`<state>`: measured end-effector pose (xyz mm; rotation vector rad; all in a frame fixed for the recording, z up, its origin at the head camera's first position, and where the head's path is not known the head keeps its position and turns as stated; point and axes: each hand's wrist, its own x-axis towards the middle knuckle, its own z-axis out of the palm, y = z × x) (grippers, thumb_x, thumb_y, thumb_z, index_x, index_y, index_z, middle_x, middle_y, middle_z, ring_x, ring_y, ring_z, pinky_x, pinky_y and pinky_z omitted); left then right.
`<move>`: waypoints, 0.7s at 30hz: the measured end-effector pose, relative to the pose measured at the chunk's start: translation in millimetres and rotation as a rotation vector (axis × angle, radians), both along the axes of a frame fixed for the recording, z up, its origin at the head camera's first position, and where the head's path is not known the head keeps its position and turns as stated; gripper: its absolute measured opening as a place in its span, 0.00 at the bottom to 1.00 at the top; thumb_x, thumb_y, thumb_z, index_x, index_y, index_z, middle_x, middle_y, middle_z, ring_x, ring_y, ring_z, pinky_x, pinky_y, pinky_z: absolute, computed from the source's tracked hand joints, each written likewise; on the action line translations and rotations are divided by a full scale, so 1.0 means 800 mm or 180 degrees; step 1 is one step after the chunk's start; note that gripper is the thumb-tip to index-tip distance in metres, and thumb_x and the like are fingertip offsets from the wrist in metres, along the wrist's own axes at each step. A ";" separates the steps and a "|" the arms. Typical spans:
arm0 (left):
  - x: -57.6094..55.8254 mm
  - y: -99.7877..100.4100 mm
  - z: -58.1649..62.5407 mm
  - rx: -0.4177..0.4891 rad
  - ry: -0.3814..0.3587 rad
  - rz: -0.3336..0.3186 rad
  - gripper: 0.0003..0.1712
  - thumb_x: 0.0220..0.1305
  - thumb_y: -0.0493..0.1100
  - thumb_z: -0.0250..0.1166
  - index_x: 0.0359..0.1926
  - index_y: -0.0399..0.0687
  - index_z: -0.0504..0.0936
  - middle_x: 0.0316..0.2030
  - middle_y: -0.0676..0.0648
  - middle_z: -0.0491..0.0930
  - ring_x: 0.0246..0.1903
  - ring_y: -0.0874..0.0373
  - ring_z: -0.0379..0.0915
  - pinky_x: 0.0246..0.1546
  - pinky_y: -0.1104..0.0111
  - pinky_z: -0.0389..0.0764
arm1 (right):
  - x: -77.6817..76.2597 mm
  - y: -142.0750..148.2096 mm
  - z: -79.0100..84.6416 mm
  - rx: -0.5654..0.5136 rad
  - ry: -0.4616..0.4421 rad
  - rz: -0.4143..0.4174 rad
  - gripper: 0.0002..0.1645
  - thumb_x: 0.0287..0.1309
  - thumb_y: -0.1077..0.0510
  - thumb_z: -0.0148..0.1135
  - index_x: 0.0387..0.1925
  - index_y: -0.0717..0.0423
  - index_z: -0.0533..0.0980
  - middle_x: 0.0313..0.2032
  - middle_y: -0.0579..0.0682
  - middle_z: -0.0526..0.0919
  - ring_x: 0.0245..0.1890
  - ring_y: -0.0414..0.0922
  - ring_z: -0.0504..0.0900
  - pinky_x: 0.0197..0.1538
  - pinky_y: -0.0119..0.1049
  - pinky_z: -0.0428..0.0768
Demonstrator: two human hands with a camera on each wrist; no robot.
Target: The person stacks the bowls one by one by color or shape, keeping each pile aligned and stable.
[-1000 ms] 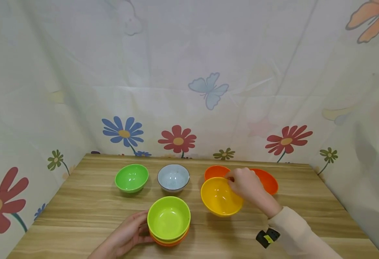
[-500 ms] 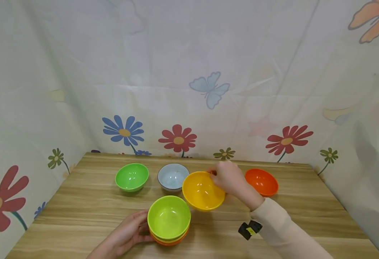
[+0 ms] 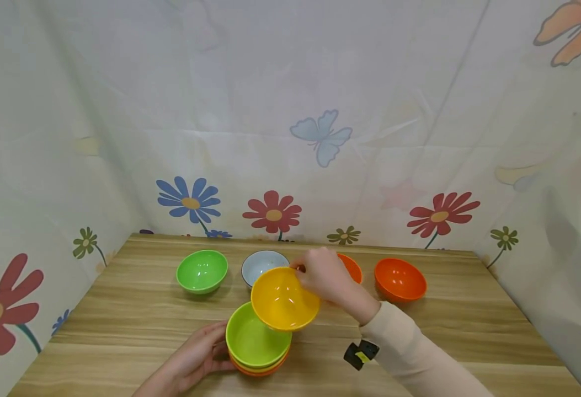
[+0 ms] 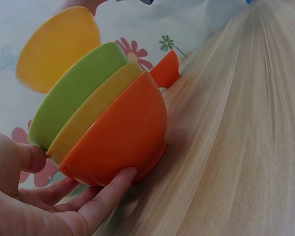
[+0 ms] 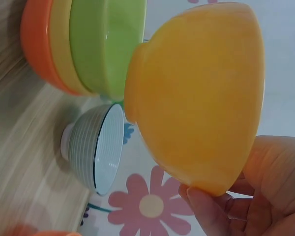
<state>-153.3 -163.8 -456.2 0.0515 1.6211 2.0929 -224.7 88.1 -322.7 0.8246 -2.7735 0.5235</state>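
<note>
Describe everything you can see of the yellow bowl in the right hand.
The yellow bowl is glossy and plastic-looking, deep and round, with a narrow foot. It hangs open side up, nothing inside, its rim pinched by the right hand. It overhangs part of the lime bowl atop the stack; contact is unclear.

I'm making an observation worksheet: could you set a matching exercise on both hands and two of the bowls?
1. Right hand
2. Left hand
3. Lime-green bowl
4. Pale blue bowl

A. Uppermost in the bowl stack
B. Striped outside, dark rim
C. Grips the bowl stack
D. Holds a raised yellow bowl by its rim

Pairs: 1-D, 2-C, 3-A, 4-B.
</note>
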 end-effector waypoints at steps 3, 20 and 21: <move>0.000 0.000 0.001 -0.0010 -0.0025 0.0003 0.35 0.69 0.50 0.48 0.66 0.30 0.53 0.51 0.44 0.75 0.46 0.56 0.74 0.46 0.54 0.78 | 0.002 -0.007 -0.002 -0.0036 -0.0066 0.0057 0.08 0.50 0.64 0.62 0.31 0.54 0.85 0.24 0.46 0.82 0.20 0.39 0.70 0.22 0.24 0.70; 0.000 -0.001 -0.001 -0.0019 0.0009 -0.0013 0.36 0.69 0.50 0.49 0.66 0.27 0.51 0.48 0.44 0.78 0.44 0.55 0.75 0.45 0.54 0.78 | 0.013 -0.036 -0.019 0.0110 -0.0280 0.0210 0.08 0.51 0.61 0.63 0.34 0.52 0.85 0.26 0.45 0.83 0.21 0.38 0.71 0.23 0.21 0.70; 0.000 -0.001 -0.001 -0.0020 0.0014 -0.0013 0.37 0.69 0.50 0.49 0.66 0.27 0.51 0.48 0.44 0.77 0.44 0.55 0.75 0.45 0.54 0.78 | 0.014 -0.037 -0.021 0.0103 -0.0294 0.0208 0.08 0.51 0.61 0.63 0.34 0.52 0.85 0.27 0.45 0.83 0.21 0.38 0.71 0.23 0.21 0.71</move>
